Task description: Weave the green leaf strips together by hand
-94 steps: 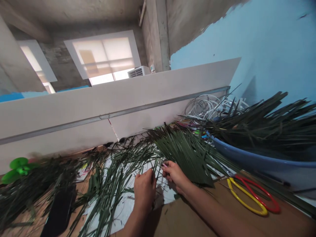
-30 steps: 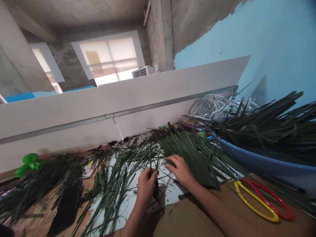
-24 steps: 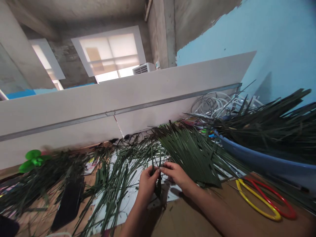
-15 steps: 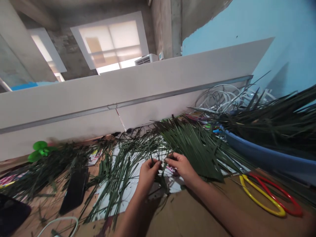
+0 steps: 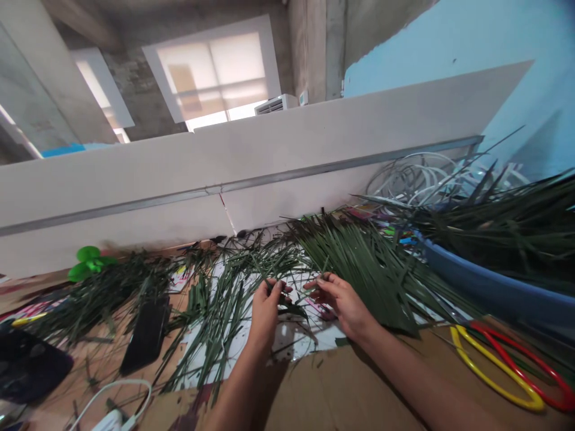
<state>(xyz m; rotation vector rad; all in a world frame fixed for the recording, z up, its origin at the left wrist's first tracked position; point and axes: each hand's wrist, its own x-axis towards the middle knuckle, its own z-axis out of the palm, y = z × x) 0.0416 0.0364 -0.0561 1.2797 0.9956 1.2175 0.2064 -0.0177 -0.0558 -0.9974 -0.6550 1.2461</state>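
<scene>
My left hand (image 5: pixel 268 305) is closed on a small piece of dark green palm leaf strips (image 5: pixel 291 310), whose loose ends hang to the right beneath the fingers. A short gap away, my right hand (image 5: pixel 342 300) has thumb and fingers pinched together, with a thin leaf strip (image 5: pixel 326 263) sticking up at the fingertips. Both hands hover over white paper (image 5: pixel 294 342) sprinkled with dark scraps. Many cut leaf strips (image 5: pixel 215 329) lie left of my left hand. Beyond my right hand spreads a broad fan of long green leaves (image 5: pixel 359 263).
Scissors with yellow and red handles (image 5: pixel 498 371) lie at right, below a blue tub (image 5: pixel 489 278) heaped with leaves. At left are a black phone (image 5: pixel 146 332), a white cable (image 5: pixel 112 386) and a green plastic flower-shaped object (image 5: pixel 90 262). A low white partition (image 5: pixel 287 143) runs behind.
My hands have moved apart, the right one shifting rightward and the left slightly left. The leaf piece now hangs from the left hand. The whole view has shifted a little.
</scene>
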